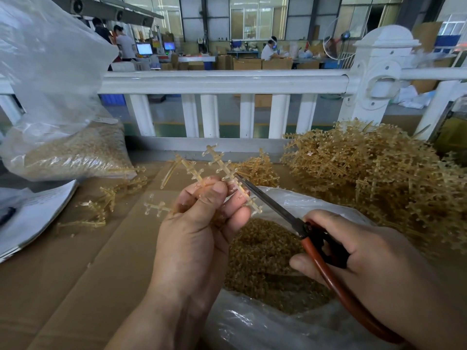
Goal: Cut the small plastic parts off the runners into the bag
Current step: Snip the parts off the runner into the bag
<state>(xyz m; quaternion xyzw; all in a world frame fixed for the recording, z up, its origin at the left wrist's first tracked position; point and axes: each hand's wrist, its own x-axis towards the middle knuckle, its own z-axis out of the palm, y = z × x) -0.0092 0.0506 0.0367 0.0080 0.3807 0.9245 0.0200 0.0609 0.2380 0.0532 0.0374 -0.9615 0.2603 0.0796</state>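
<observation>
The grip of your left hand (199,223) is clamped on a runner (219,163): thumb and curled fingers pinch the amber, translucent sprue at its middle, so that its branches stick up and outward above your knuckles, with small round parts at the branch tips. The grip of your right hand (366,261) is closed around the red-brown handles of the scissors (275,205), with your thumb on top near the pivot and your fingers wrapped through and under the loops. The dark blades show as one narrow line and seem to be together; the tip touches the runner just beside your left thumb, lying along one branch. Directly under both hands the clear plastic bag (252,327) stands with its mouth open, and a heap of cut small parts (265,256) fills it. On your right a big tangled pile of runners (379,178) rests on the table, reaching close to the bag's far edge. On your left a few loose runners (106,200) lie scattered on the brown cardboard (75,279) that covers the table, near some white papers (32,215). Behind them a second clear bag (63,150) of amber parts sits against the white railing (222,82).
</observation>
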